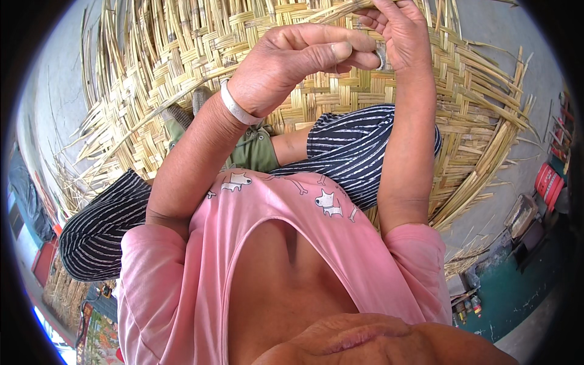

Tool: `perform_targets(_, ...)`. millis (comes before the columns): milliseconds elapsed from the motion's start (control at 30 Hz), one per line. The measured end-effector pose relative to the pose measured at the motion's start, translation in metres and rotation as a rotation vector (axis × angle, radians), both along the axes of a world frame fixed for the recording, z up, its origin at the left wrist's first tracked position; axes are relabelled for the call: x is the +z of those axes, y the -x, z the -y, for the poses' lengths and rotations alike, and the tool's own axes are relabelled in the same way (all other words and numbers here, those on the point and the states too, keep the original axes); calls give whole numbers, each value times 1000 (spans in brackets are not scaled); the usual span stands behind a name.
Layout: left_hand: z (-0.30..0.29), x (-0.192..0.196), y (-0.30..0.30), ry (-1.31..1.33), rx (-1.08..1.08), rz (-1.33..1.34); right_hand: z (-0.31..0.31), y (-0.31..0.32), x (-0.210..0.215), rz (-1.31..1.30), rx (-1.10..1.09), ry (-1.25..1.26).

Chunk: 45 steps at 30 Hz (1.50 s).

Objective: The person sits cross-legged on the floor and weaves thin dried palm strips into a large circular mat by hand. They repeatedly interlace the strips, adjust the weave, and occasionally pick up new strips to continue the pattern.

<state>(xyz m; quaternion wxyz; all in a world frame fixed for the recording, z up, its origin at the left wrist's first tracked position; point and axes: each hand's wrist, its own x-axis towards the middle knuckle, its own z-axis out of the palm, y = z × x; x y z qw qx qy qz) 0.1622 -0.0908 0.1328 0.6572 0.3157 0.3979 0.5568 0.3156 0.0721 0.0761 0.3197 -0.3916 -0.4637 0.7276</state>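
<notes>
A person point(182, 274) sits on a woven straw mat point(474, 97), the left hand point(304, 56) with thumb and fingers close together, the right hand point(398, 33) curled near a straw strip point(337, 10); any pinch cannot be told.

Left forearm point(198, 149) angled up and inward, left wrist point(255, 91) turned rightward, left hand point(316, 53) with thumb along bent fingers, right forearm point(407, 134) nearly upright, right hand point(401, 36) near the left, fingers curled, partly cropped above.
</notes>
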Motion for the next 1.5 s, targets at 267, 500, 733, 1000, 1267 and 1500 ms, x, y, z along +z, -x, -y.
perform_targets(267,0,3,-1,0,-50,-65,-1,-3,-2,-45,8,4)
perform_targets(500,0,-2,-1,40,8,-11,-1,-3,0,-41,1,-2)
perform_targets(733,-2,-13,11,30,41,36,-2,-3,-2,-31,0,-5)
perform_targets(1000,6,-29,68,80,296,-415,-7,-3,-1,31,-169,-7)
perform_targets(1267,25,-57,117,266,-288,-714,-17,-6,-9,-92,-292,-44)
perform_targets(1500,4,-43,101,179,-290,-636,-18,-9,-10,-172,-272,-39)
